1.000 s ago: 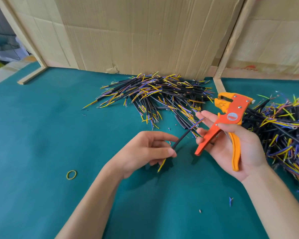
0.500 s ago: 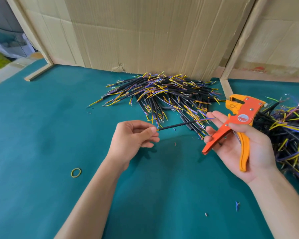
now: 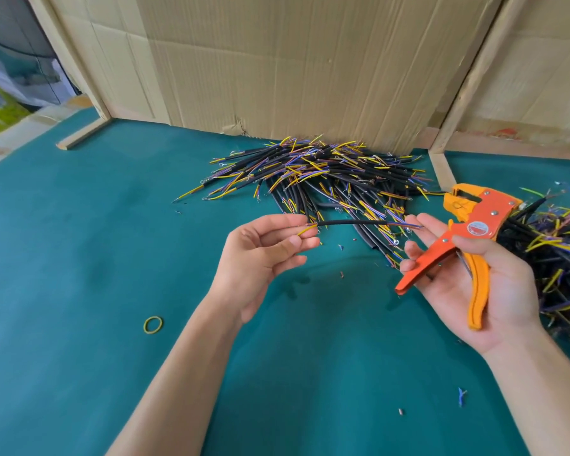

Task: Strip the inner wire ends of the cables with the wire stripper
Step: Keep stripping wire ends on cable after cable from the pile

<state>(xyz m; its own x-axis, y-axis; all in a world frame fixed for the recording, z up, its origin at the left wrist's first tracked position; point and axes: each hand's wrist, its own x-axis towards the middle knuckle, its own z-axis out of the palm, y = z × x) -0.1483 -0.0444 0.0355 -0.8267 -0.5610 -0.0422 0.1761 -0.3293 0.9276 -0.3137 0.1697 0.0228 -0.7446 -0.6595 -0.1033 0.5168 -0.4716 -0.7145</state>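
Rubber band (image 3: 153,324): flat on green mat (image 3: 63,258). My left hand (image 3: 260,255): fingertips pinching one black cable (image 3: 351,222), level above the mat. Cable pile (image 3: 320,176): behind. My right hand (image 3: 474,278): thumb and fingers holding orange wire stripper (image 3: 468,235), handles apart. Second pile (image 3: 560,245): far right.

Head-worn camera looks forward and down, close over the table (image 3: 79,274).

Orange wire stripper (image 3: 473,230), teal table (image 3: 79,258)

Makeshift workshop bench: green mat (image 3: 79,258), cardboard screens (image 3: 277,60), cable heaps (image 3: 326,172)
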